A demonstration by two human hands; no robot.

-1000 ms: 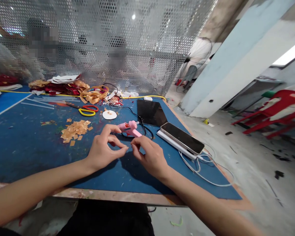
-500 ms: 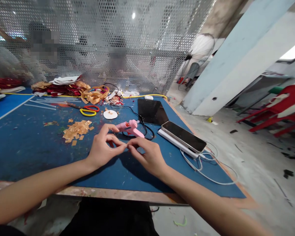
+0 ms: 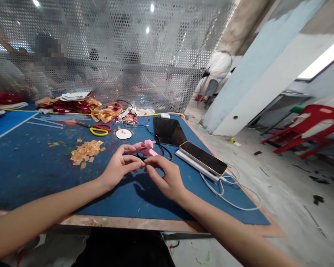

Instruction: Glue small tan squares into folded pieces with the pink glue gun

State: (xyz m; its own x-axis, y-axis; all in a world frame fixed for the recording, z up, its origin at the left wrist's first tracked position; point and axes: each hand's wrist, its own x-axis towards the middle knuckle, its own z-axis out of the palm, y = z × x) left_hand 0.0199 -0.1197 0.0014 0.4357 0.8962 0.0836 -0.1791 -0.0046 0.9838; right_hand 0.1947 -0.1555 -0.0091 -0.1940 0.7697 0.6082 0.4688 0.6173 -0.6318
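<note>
My left hand [image 3: 118,168] and my right hand [image 3: 165,176] hover together over the blue table [image 3: 30,167], their fingertips meeting in a pinch. Whatever sits between the fingertips is too small to make out. Just behind them a pink glue gun [image 3: 144,147] lies on the table with its black cord trailing back. A heap of small tan paper squares [image 3: 86,150] lies to the left of my left hand.
A phone on a white power bank [image 3: 203,158] with white cables and a dark tablet [image 3: 168,130] lie right of the hands. Scissors [image 3: 99,128], a white disc [image 3: 124,134], ribbon and red scraps lie farther back. A perforated metal screen stands behind; people sit beyond it.
The hands have closed the gap and their fingertips now touch. They have risen slightly toward the glue gun. The camera view shifted a little.
</note>
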